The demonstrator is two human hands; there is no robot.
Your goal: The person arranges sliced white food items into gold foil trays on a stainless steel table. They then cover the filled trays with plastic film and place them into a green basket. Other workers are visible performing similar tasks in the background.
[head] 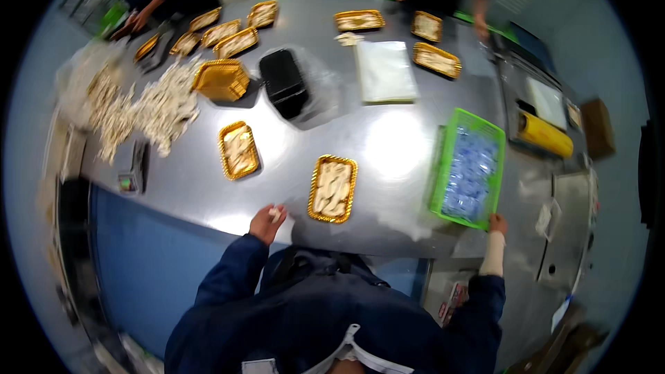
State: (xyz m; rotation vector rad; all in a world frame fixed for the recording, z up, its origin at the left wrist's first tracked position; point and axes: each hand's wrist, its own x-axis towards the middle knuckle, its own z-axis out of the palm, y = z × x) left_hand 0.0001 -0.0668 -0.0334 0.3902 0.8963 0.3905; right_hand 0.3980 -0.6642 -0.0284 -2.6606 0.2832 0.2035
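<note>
My left hand (267, 223) is at the table's front edge with a small pale food piece (275, 213) between its fingers. My right hand (497, 223) grips the near right corner of a green plastic basket (437, 187). Clear bluish plastic packets (470, 176) fill that basket. Between my hands lies a gold-rimmed tray (311, 202), filled with pale elongated food pieces (332, 187). Another filled gold tray (254, 153) stands farther left, beyond my left hand.
Loose pale pieces (166, 104) are heaped at left beside a small scale (132, 169). Stacked gold trays (221, 80), black trays (283, 80) and plastic sheets (387, 72) occupy the middle. A wrapping machine with a yellow film roll (545, 135) stands right. Two people work across the table.
</note>
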